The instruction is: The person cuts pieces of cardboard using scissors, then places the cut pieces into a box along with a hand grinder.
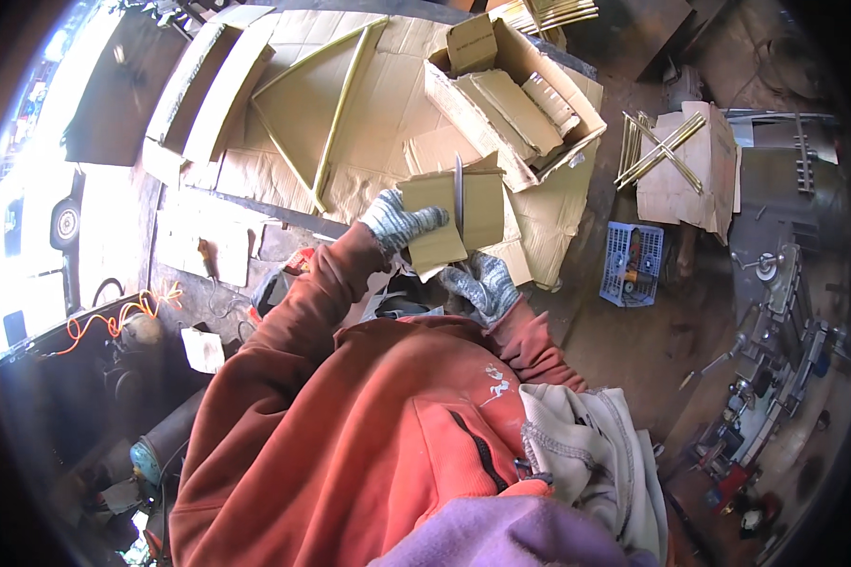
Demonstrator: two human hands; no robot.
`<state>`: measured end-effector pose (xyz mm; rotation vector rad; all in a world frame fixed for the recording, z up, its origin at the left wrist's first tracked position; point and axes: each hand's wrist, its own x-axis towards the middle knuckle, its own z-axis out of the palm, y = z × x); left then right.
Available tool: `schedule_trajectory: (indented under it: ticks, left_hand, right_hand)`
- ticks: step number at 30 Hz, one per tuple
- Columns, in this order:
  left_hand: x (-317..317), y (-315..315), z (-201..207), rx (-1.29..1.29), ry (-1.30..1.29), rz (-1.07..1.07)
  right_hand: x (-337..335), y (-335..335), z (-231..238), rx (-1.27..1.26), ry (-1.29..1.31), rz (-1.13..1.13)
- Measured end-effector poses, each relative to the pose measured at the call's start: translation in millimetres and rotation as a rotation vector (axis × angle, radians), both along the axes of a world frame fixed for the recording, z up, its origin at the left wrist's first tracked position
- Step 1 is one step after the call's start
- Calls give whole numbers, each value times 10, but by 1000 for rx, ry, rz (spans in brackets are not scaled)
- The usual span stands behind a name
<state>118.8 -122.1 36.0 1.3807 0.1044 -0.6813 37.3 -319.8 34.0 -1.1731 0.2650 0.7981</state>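
Observation:
My left hand (pixel 402 225), in a grey knitted glove, grips a small folded cardboard piece (pixel 432 231), its thumb across the front. A thin, dark grey blade-like strip (pixel 459 194) stands upright against this piece, with a tan cardboard flap (pixel 485 208) on its right side. My right hand (pixel 487 286), gloved the same way, is curled just under the lower edge of the cardboard. What its fingers hold is hidden, and I cannot tell whether the strip runs down to it.
Flattened cardboard (pixel 397 85) covers the bench ahead, bearing a triangular brass-coloured frame (pixel 336 113) and an open carton (pixel 577 132) of cardboard pieces. To the right are a blue plastic basket (pixel 631 265), crossed brass-coloured rods (pixel 671 153) and a lathe-like machine (pixel 766 350).

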Motion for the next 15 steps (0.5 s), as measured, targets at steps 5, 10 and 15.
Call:
schedule_trajectory:
  ticks: [5,10,15]
  left_hand:
    - [42,45,27,-82,143,-26]
    - [-237,-69,8,-96,142,44]
    - [-29,10,3,-224,234,-32]
  right_hand:
    - [-95,130,-11,-163,-279,-98]
    - [64,-30,-112,-308,-228,207]
    - [0,95,-391,-77,-283,-89]
